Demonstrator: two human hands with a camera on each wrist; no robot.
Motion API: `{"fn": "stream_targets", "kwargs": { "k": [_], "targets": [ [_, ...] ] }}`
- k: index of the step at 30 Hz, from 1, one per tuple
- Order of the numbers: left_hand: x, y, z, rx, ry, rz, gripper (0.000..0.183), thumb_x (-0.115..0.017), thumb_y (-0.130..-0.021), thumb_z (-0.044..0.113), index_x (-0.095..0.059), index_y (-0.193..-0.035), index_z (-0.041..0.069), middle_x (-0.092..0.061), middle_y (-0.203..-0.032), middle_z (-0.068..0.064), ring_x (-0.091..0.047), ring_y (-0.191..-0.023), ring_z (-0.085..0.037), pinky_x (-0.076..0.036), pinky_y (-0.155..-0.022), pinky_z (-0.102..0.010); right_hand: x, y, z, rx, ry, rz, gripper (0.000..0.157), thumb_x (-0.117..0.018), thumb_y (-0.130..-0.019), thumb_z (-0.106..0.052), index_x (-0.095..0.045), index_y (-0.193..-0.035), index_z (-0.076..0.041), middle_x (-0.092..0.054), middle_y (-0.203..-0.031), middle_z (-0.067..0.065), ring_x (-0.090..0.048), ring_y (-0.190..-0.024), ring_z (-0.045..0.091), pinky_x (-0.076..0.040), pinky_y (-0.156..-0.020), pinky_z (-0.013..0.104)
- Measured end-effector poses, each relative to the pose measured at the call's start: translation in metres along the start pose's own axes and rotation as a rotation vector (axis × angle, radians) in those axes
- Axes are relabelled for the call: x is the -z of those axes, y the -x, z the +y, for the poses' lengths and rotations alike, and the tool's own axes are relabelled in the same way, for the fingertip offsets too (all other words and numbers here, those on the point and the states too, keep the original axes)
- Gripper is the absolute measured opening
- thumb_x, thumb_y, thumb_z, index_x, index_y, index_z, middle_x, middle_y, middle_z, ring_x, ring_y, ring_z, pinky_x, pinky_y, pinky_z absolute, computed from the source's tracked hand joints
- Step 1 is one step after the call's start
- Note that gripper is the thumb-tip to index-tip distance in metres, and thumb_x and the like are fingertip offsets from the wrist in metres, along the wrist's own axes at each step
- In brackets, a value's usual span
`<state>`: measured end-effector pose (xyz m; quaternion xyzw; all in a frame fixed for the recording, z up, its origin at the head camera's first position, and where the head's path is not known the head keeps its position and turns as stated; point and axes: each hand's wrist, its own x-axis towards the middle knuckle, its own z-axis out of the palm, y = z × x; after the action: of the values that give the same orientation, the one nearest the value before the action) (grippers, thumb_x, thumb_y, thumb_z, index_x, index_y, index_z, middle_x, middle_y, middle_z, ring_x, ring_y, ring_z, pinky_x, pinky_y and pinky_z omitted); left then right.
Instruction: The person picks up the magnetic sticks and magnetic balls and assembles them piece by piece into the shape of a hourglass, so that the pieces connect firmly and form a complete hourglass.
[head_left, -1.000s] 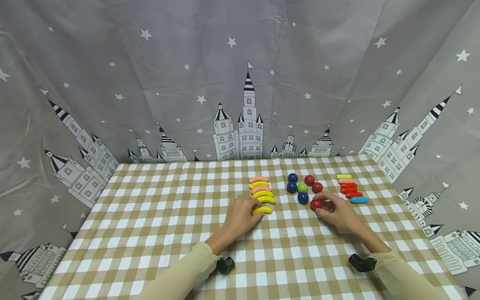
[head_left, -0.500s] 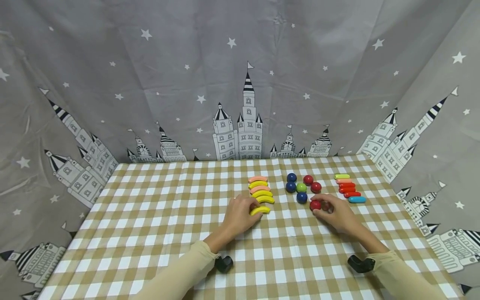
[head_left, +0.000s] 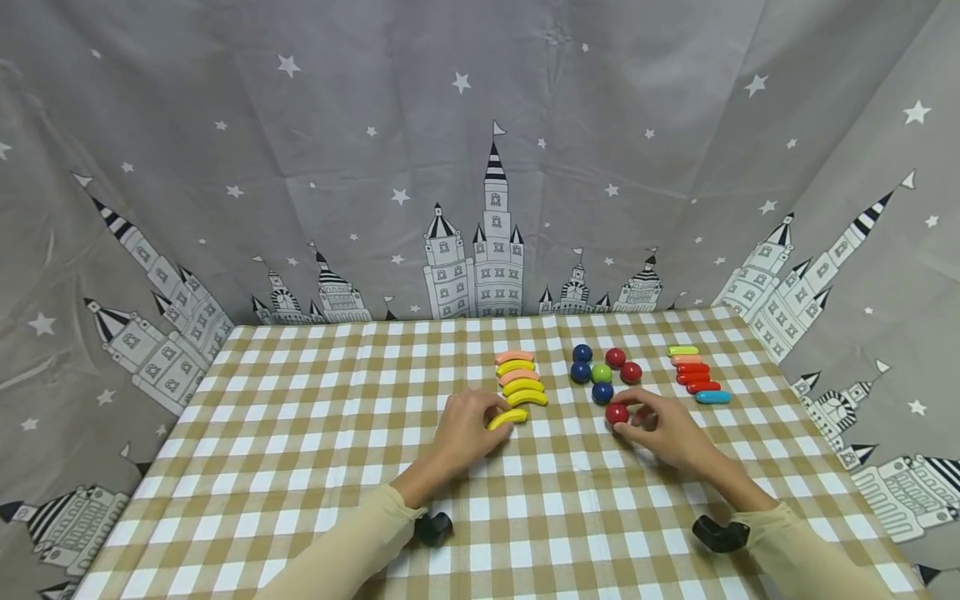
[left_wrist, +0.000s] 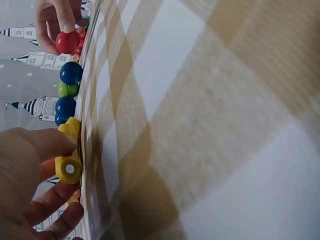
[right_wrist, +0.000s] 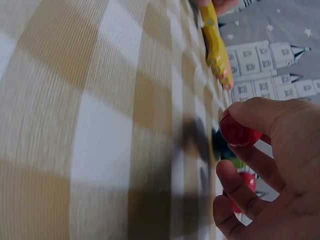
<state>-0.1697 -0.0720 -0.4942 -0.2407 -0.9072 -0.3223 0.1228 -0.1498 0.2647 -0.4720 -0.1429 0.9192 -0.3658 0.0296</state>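
In the head view my left hand pinches a yellow toy banana by its left end, between thumb and fingers. Just beyond it lies a column of yellow and salmon-pink bananas. My right hand holds a red ball between thumb and fingertips; the left wrist view shows this red ball at the fingertips. Behind it are dark blue balls, a green ball and two more red balls.
Right of the balls, a column of small rounded sticks in green, salmon, red and blue lies on the table. A brown-and-white checked cloth covers the table. A grey castle-print curtain hangs behind its far edge.
My left hand has moved a little left, and the pinched banana is now tilted and apart from the column. My right hand has brought the red ball slightly left.
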Motion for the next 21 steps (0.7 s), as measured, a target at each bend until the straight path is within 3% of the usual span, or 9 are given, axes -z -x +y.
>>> {"fn": "stream_targets", "kwargs": {
  "k": [11,21],
  "targets": [
    [0.012,0.009,-0.009,0.058,0.020,-0.018,0.015,-0.085,-0.079,0.016,-0.077,-0.091,0.012,-0.061,-0.074,0.006,-0.048,-0.073,-0.012,-0.038,-0.071,-0.033,-0.016,-0.010,-0.027,0.080,-0.009,-0.053,0.036,-0.082,-0.089,-0.017,-0.069,-0.123,-0.015,-0.068,-0.104,-0.005,-0.061,-0.085,0.016,-0.055,-0.076,0.030],
    [0.030,0.023,-0.016,0.111,0.030,0.023,0.017,-0.086,-0.078,0.015,-0.075,-0.090,0.011,-0.061,-0.074,0.005,-0.048,-0.069,-0.014,-0.039,-0.070,-0.033,-0.043,-0.021,-0.048,0.120,-0.070,-0.098,0.035,-0.081,-0.090,-0.018,-0.070,-0.123,-0.014,-0.068,-0.099,-0.005,-0.061,-0.081,0.014,-0.051,-0.068,0.026]
  ]
}}
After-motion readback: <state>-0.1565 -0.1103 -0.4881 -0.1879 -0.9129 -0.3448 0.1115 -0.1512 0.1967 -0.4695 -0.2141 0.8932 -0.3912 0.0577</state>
